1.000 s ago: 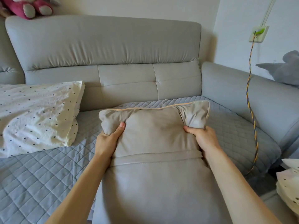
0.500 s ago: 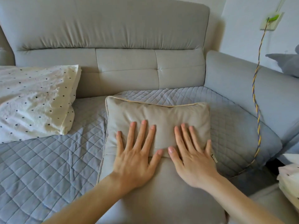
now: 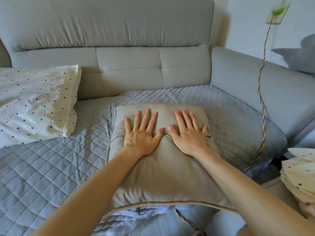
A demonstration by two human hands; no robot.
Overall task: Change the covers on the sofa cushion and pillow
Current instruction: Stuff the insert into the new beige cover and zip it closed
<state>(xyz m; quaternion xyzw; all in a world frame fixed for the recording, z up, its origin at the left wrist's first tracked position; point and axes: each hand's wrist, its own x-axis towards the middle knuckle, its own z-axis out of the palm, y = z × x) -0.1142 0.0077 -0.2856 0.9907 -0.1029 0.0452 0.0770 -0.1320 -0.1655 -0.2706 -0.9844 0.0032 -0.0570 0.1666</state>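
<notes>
Fingers of left hand and right hand lie spread atop the cushion.

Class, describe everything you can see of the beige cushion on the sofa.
The beige cushion is squarish, in smooth, slightly creased fabric with piped edging. It lies flat on the quilted blue-grey sofa cover. A zip pull shows at its right side. The left hand and right hand press flat on its far half, fingers spread.
</notes>
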